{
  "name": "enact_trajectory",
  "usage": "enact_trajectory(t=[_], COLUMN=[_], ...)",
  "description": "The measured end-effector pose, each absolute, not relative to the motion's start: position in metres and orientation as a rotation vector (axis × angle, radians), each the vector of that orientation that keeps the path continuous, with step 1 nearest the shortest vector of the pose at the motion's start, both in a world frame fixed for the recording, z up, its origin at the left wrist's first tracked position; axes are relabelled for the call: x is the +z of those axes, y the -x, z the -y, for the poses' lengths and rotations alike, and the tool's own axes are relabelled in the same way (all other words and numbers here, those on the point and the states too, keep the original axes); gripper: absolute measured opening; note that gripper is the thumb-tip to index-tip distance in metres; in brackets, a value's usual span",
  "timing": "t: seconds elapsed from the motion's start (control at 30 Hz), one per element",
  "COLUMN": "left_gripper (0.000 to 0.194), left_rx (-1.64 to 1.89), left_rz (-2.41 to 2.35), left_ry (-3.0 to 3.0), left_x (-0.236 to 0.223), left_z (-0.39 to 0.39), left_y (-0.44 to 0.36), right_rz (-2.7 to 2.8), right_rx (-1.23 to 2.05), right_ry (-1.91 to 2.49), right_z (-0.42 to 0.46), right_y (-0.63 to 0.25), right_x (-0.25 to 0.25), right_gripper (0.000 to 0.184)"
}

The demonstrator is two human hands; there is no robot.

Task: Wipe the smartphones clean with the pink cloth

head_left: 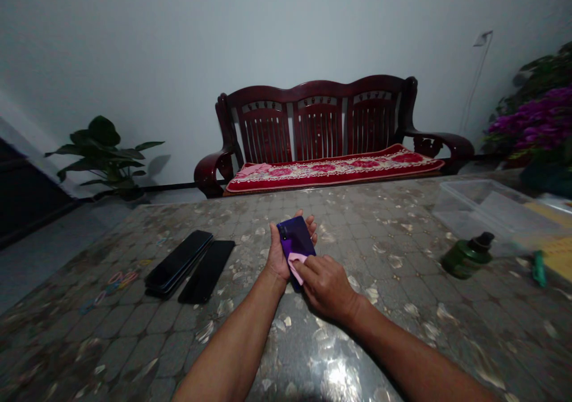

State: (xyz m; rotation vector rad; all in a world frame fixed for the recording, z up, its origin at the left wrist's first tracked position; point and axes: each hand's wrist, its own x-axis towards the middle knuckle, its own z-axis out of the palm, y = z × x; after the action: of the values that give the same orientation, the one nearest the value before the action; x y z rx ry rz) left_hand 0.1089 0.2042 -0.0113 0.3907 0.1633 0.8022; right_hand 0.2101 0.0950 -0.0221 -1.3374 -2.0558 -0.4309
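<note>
A purple smartphone (pixel 300 235) lies back side up in my left hand (pixel 277 256), its camera strip at the upper left corner. The left thumb runs along one edge and the fingertips show past the opposite edge. My right hand (pixel 328 283) pinches a small pink cloth (pixel 295 263) and presses it on the lower part of the phone's back. To the left lie a stack of dark phones (pixel 179 263) and a single black phone (pixel 208 271) beside it.
Several coloured rubber bands (pixel 116 280) lie left of the stack. On the right are a green bottle (pixel 467 256), a clear plastic box (pixel 482 211) and a green marker-like object (pixel 539 268). Beyond the patterned table (pixel 357 211) stands a wooden bench (pixel 317 122).
</note>
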Motion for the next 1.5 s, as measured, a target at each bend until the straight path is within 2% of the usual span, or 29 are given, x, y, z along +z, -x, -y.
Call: enact_trajectory(t=[0.33, 0.53, 0.77, 1.0, 1.23, 1.4, 1.5], left_gripper=[0.077, 0.082, 0.078, 0.077, 0.072, 0.070, 0.070], left_rx=[0.747, 0.759, 0.808, 0.838, 0.870, 0.877, 0.868], left_rz=[-0.168, -0.202, -0.187, -0.183, -0.169, -0.183, -0.192], left_ry=[-0.408, -0.429, -0.395, -0.420, -0.353, -0.359, -0.374], left_x=[-0.014, -0.014, -0.011, -0.011, -0.006, -0.007, -0.010], left_z=[-0.202, -0.201, -0.203, -0.206, -0.207, -0.210, -0.211], left_y=[-0.112, -0.112, -0.108, -0.104, -0.104, -0.103, -0.103], right_rz=[1.922, 2.074, 1.977, 2.152, 1.939, 2.006, 1.906], right_rx=[-0.495, -0.441, -0.394, -0.373, -0.368, -0.353, -0.281], right_ry=[1.426, 1.268, 1.366, 1.269, 1.401, 1.281, 1.261], right_z=[-0.108, -0.097, -0.105, -0.094, -0.100, -0.093, -0.093], right_y=[-0.229, -0.211, -0.228, -0.219, -0.235, -0.231, -0.232], right_x=[-0.020, -0.024, -0.023, -0.027, -0.026, -0.025, -0.023], right_gripper=[0.038, 0.031, 0.041, 0.028, 0.040, 0.035, 0.039])
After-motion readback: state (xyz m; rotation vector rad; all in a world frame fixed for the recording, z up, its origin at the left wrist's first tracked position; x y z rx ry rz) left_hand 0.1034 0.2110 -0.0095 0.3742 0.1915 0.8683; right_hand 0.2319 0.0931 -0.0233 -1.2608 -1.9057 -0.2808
